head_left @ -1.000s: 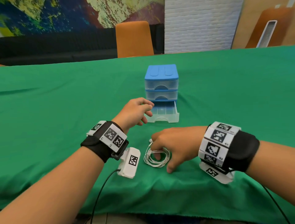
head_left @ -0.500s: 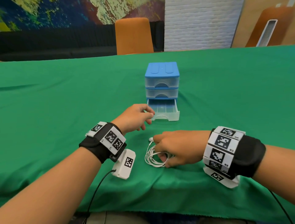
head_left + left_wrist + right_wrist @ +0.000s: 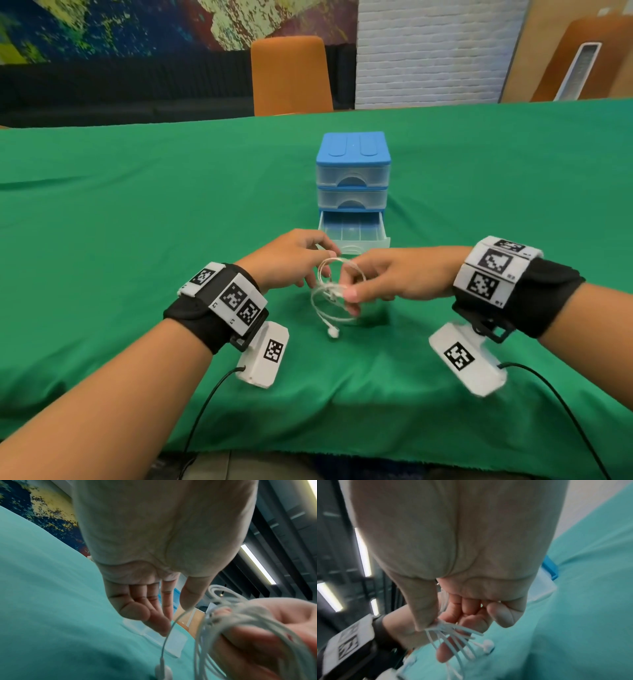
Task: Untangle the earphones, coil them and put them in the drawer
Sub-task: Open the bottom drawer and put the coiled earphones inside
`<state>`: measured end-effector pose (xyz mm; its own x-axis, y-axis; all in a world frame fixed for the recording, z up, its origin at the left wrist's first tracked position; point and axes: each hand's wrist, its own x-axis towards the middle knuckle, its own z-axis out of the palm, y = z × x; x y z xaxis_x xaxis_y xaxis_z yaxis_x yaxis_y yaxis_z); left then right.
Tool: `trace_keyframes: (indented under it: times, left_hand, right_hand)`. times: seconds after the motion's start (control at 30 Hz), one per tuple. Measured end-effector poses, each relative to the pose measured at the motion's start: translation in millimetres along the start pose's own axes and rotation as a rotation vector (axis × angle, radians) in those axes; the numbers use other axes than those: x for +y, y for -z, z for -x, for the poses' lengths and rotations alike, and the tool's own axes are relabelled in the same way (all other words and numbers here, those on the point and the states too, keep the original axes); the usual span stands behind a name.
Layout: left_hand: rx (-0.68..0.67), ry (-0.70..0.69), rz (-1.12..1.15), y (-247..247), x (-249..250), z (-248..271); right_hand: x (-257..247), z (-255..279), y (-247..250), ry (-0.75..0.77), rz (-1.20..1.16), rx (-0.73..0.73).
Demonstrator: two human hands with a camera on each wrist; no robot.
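Green table (image 3: 137,240), right hand (image 3: 394,274) pinching coiled earphones (image 3: 337,298), left hand's (image 3: 287,260) grip unclear

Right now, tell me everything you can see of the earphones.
The white wired earphones are gathered into a loose coil of several thin, rubbery-looking loops, lifted off the green tablecloth just in front of the open bottom drawer. The right hand pinches the bundle between thumb and fingers. The left hand touches the coil's top loop; whether it grips is unclear. One earbud dangles below on a short strand, near the cloth.
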<state>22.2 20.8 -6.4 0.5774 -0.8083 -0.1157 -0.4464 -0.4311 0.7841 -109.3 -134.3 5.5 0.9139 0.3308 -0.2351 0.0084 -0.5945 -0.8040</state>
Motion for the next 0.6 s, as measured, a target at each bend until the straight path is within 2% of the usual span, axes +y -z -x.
trace_keyframes:
  times: [0.2, 0.33, 0.5, 0.57, 0.6]
  left_hand:
    - [0.160, -0.026, 0.141, 22.6, 10.6, -16.1]
    - [0.229, -0.078, 0.239, 35.3, 16.3, -22.5]
    - [0.241, -0.105, 0.276, 37.6, 24.2, -32.5]
    - [0.248, -0.115, 0.241, 35.7, 25.2, -37.2]
    - [0.254, -0.120, 0.198, 34.0, 24.7, -39.3]
  right_hand:
    - [1.9, -2.5, 36.4, -0.025, -0.425, 0.284]
    - [-7.3, -2.9, 66.1, 0.018, -0.553, 0.446]
    - [-12.0, -15.6, 96.4, 0.017, -0.460, 0.602]
    - [-6.7, -24.2, 100.8, -0.044, -0.296, 0.612]
    - [-2.2, -28.3, 101.3, -0.102, -0.134, 0.588]
